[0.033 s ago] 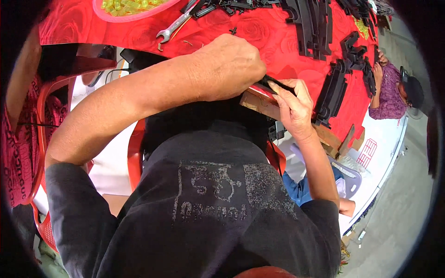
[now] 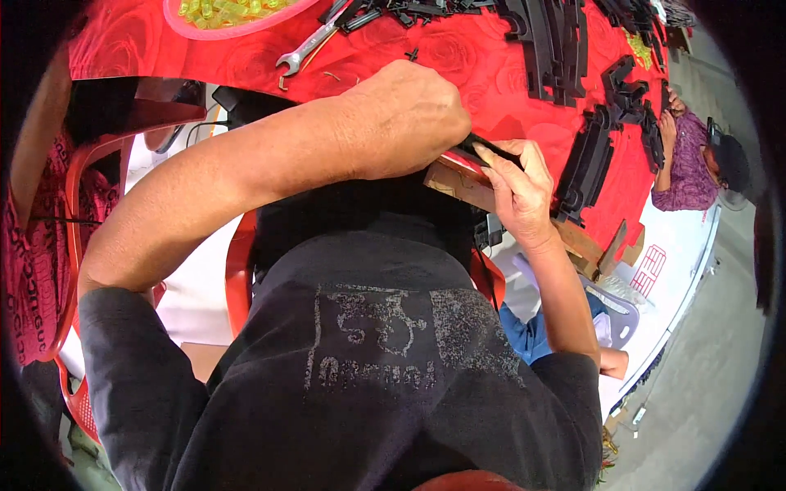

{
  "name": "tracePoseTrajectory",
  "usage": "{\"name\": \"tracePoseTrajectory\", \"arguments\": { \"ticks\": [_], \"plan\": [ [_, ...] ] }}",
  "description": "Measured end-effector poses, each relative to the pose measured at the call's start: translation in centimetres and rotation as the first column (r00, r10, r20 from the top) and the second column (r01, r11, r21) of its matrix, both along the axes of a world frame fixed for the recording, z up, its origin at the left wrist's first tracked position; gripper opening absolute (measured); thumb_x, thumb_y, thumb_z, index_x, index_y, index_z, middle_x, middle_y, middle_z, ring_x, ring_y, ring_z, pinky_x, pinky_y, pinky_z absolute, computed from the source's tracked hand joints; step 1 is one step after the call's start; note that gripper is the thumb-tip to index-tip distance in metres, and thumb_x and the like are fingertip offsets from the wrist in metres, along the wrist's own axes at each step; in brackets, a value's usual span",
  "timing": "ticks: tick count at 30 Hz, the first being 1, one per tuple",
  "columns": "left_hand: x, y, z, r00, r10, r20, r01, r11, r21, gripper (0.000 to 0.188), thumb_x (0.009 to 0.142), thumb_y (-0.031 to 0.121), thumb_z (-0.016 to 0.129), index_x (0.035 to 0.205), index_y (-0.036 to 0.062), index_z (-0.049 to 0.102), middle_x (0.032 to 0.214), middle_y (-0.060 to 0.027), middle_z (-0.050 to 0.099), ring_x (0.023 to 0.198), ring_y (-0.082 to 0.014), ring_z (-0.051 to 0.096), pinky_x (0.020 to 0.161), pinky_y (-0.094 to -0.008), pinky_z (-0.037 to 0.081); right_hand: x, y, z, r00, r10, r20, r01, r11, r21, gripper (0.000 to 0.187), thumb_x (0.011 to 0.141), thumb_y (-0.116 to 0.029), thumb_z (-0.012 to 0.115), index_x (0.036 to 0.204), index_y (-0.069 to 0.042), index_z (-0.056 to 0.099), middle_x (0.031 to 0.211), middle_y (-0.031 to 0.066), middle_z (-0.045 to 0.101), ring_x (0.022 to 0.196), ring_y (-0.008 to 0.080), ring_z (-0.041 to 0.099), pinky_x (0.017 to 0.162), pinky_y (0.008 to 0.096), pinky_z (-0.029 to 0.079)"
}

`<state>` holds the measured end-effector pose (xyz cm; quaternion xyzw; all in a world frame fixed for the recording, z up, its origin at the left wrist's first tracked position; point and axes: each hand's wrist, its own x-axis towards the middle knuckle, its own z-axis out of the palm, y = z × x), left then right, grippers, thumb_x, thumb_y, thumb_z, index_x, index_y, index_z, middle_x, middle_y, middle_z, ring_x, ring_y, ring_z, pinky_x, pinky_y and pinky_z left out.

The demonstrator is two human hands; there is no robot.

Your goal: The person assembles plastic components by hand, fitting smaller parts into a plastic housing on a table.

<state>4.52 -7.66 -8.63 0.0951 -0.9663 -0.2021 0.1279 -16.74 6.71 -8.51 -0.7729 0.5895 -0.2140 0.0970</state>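
At the table's near edge both hands hold one long black plastic part (image 2: 468, 146). My left hand (image 2: 416, 116) is closed in a fist over its left end, with the fingertips turned out of sight. My right hand (image 2: 524, 186) pinches its other end, the thumb lying along the top. Most of the part is covered by the hands, so its full shape cannot be made out. Beyond my left hand, a metal wrench (image 2: 304, 51) lies on the red rose-patterned tablecloth (image 2: 458, 69).
A pink-rimmed bowl (image 2: 237, 34) of yellow-green pieces stands at the far left. Long black parts (image 2: 544, 57) lie at the far right, more black parts (image 2: 588, 159) nearer. A cardboard box (image 2: 460, 184) sits below the edge. Another person (image 2: 688, 168) works at the right.
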Motion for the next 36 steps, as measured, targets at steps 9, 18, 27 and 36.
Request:
{"name": "tracePoseTrajectory", "arguments": {
  "ticks": [9,18,27,36],
  "plan": [
    [-0.41,-0.43,-0.01,0.999,-0.046,0.003,0.046,0.999,0.021,0.012,0.075,0.011,0.066,0.084,0.0031,0.062,0.071,-0.0154,0.066,0.071,-0.0349,0.068,0.06,-0.0461,0.053,0.29,0.0,0.04,1.0,-0.011,-0.005,0.011,1.0,-0.024,0.025,0.076,-0.001,0.071,0.1,-0.006,0.075,0.086,0.0116,0.063,0.077,0.0275,0.062,0.064,0.0361,0.051],
    [-0.27,-0.34,-0.21,0.999,-0.036,0.008,0.036,0.999,-0.006,0.012,0.076,0.012,0.066,0.085,0.0042,0.062,0.07,-0.0156,0.066,0.07,-0.0346,0.068,0.059,-0.0455,0.053,0.36,-0.08,-0.35,1.0,-0.018,-0.019,0.017,0.999,-0.049,0.023,0.076,-0.001,0.071,0.097,-0.006,0.075,0.086,0.011,0.063,0.077,0.0272,0.062,0.064,0.0359,0.05],
    [0.01,-0.08,-0.54,0.999,0.023,-0.025,-0.023,1.0,0.002,0.017,0.087,0.021,0.065,0.083,0.0053,0.061,0.065,-0.0153,0.064,0.066,-0.0345,0.067,0.057,-0.0464,0.051,0.18,0.38,-0.09,0.999,-0.011,-0.036,0.01,0.999,-0.042,0.025,0.076,-0.002,0.07,0.099,-0.007,0.075,0.088,0.0103,0.063,0.079,0.0269,0.062,0.066,0.0361,0.051],
    [0.03,0.08,-0.17,1.0,0.018,-0.011,-0.018,1.0,-0.014,0.02,0.09,0.024,0.063,0.082,0.0057,0.061,0.061,-0.016,0.062,0.061,-0.0352,0.066,0.054,-0.0471,0.05,0.24,0.56,-0.28,0.999,-0.016,-0.033,0.014,0.998,-0.06,0.023,0.079,-0.004,0.071,0.1,-0.008,0.075,0.087,0.0103,0.063,0.078,0.027,0.062,0.065,0.0362,0.051]
  ]
}}
